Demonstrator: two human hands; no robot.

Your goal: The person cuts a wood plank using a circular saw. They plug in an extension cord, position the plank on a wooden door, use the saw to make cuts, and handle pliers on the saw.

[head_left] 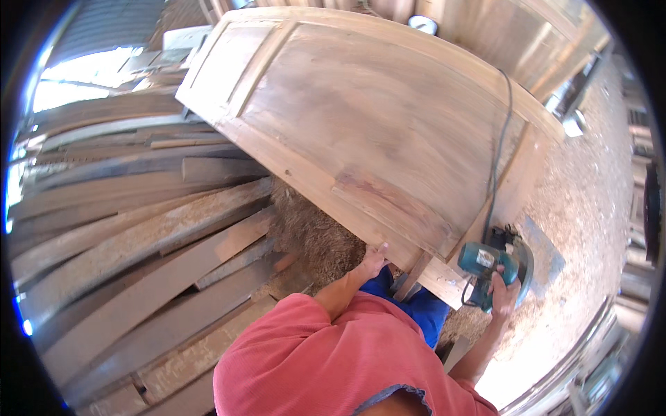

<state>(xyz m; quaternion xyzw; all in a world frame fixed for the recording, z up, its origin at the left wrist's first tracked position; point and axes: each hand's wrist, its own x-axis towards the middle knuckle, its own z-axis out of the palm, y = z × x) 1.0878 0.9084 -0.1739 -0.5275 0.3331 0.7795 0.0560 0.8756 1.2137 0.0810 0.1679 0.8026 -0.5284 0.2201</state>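
A large framed wooden door panel point(374, 111) lies flat in front of me, its near edge close to my body. My left hand point(374, 261) grips that near edge, with its fingertips on top of the wood. At the panel's right end, my right hand point(504, 294) is wrapped around the handle of a teal circular saw point(479, 259). The saw's blade side, toward the right, is partly hidden by its body and guard. From the saw a dark power cord point(501, 145) runs up across the panel. A reddish-brown strip of wood point(392, 208) shows along the panel's near side.
Long planks point(159, 256) are piled on the left, reaching close to my left arm. Sawdust point(312, 229) is heaped between them and the panel. Shavings cover the floor point(583, 187) on the right. Beyond the far edge is a round white-topped object point(423, 26).
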